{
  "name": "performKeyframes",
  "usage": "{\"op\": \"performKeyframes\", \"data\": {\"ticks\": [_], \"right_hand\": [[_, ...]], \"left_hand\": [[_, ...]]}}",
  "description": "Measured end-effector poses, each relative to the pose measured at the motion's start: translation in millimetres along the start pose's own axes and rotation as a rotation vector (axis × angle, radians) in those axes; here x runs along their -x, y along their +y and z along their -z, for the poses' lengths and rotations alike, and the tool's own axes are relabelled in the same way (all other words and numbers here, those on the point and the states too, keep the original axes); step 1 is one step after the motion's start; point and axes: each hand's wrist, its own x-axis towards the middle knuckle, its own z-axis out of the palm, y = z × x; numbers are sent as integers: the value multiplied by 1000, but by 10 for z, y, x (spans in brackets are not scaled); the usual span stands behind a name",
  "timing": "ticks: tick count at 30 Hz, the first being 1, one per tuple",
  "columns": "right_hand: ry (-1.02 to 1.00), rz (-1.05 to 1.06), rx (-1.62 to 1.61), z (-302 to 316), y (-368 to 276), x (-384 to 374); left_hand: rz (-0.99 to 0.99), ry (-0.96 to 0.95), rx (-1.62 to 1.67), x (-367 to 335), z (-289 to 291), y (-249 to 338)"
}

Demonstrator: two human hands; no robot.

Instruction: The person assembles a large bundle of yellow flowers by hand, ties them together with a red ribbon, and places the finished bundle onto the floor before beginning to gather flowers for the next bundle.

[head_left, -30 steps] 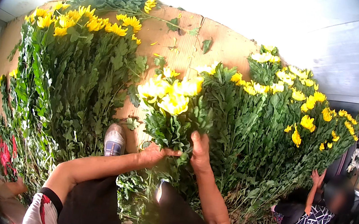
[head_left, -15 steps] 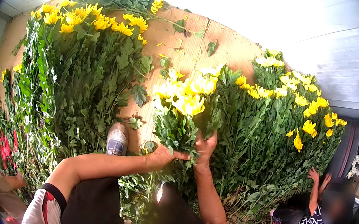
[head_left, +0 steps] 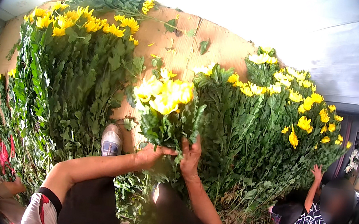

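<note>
A bunch of yellow chrysanthemums [head_left: 165, 99] with green leaves stands upright in front of me, blooms at the top. My left hand [head_left: 154, 155] is closed around its stems below the leaves. Beside it, my right hand [head_left: 190, 158] rests against the bunch's right side, fingers apart and pointing up along the leaves. Leaves partly cover the fingertips. Below the hands, the lower stems are blurred among other greenery between my legs.
Long-stemmed yellow chrysanthemums lie in a big heap on the left [head_left: 70, 79] and another on the right [head_left: 249, 135], over a wooden board [head_left: 171, 38]. Loose petals and leaves are scattered there. A co-worker [head_left: 308, 222] reaches into the right heap; another person's arm [head_left: 13, 186] shows lower left.
Both hands and the bunch have shifted a little left. My right hand's fingers have loosened and spread along the bunch's side. The co-worker's hand on the right has moved slightly.
</note>
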Motion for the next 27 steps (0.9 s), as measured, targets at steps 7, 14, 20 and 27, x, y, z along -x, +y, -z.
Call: {"op": "performKeyframes", "data": {"ticks": [7, 14, 20, 27], "right_hand": [[-25, 483, 23, 226, -829, -577], [-240, 764, 616, 347, -1390, -1109], [-24, 644, 619, 422, -1200, -904], [-280, 150, -37, 241, -597, -705]], "left_hand": [[-365, 466, -1782, 98, -762, -679], [-378, 272, -2536, -21, -937, -763], [-352, 251, -2378, 126, -839, -814], [-1551, -575, -3745, 86, 250, 107]]}}
